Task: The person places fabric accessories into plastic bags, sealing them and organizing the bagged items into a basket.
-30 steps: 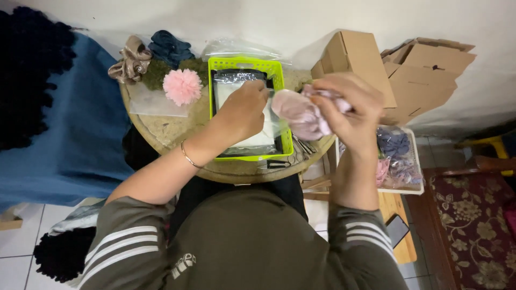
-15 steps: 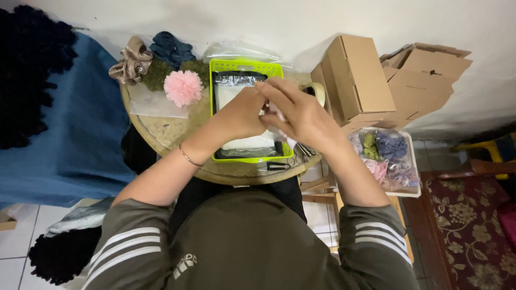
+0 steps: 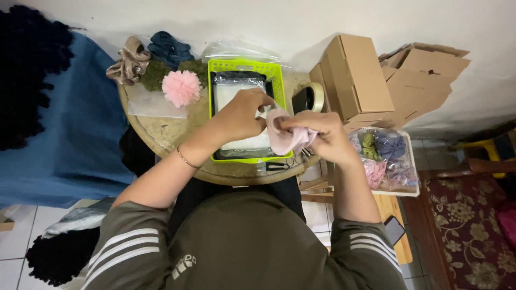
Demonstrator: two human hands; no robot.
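Head view: I see both hands meeting over the near edge of the lime-green basket (image 3: 213, 80), which sits on a round table (image 3: 161, 134). The left hand (image 3: 243, 114) is curled shut, its fingertips pinching one end of a pale pink fabric piece (image 3: 285, 137). The right hand (image 3: 322, 134) is closed around the other end, bunching it. The fabric is held in the air above the clear packets (image 3: 236, 91) lying in the basket; it looks soft, gathered and wrinkled, like a scrunchie. In my judgement, the risk is a slipped pinch: the cloth is limp, so a loosened grip could drop it into the basket or off the table edge. The small scissors (image 3: 290, 162) just beside the basket could snag it.
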